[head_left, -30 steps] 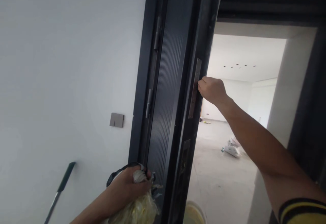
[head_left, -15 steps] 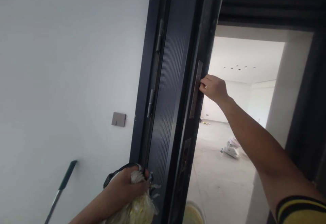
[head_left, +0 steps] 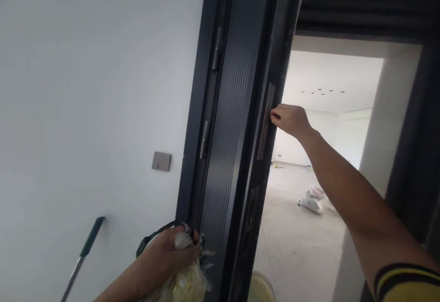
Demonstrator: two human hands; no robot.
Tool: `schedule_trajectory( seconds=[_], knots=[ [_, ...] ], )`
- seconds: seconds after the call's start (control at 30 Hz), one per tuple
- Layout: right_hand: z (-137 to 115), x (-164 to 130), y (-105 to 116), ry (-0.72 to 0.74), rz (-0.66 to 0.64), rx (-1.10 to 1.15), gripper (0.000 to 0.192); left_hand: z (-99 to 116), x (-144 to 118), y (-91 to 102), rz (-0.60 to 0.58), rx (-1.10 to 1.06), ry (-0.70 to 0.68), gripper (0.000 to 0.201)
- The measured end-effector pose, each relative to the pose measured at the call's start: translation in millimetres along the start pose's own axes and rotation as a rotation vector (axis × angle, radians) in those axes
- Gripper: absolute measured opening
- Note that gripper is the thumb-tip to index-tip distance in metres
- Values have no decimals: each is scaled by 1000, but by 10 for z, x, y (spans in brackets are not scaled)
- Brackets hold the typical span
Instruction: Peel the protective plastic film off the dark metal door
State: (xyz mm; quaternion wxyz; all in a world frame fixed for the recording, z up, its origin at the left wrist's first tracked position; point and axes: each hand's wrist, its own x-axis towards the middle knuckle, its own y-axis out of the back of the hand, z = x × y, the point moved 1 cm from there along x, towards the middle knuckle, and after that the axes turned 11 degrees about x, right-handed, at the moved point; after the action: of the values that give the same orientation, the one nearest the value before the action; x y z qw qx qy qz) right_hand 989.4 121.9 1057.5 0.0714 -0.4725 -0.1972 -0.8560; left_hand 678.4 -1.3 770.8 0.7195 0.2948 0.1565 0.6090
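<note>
Our right hand (head_left: 290,119) is raised at two o'clock, its fingertips (head_left: 275,118) pinched against the metal strip (head_left: 266,122) set into the edge of the dark door (head_left: 227,123); whether anything sits between those fingertips we cannot tell. Our left hand (head_left: 168,256), down at six o'clock, is clenched around the gathered neck of a clear plastic bag (head_left: 187,281) with yellowish contents, just beside the door's lower face. A pale bucket rim (head_left: 263,288) shows at five o'clock below the door edge. At eight o'clock a green-handled pole (head_left: 84,251) leans on the white wall (head_left: 85,86), with a grey wall plate (head_left: 161,161) at nine. Through the opening, white sacks (head_left: 312,201) lie on the far floor.
</note>
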Motion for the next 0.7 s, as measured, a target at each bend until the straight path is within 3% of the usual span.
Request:
schedule_trajectory(
  seconds=[0.4,0.7],
  knots=[
    [53,61,-27,32,9,68,13,-35,-10,24,32,31,19,29],
    [79,43,-72,15,87,149,10,-9,-5,43,47,-8,10,30]
  ],
)
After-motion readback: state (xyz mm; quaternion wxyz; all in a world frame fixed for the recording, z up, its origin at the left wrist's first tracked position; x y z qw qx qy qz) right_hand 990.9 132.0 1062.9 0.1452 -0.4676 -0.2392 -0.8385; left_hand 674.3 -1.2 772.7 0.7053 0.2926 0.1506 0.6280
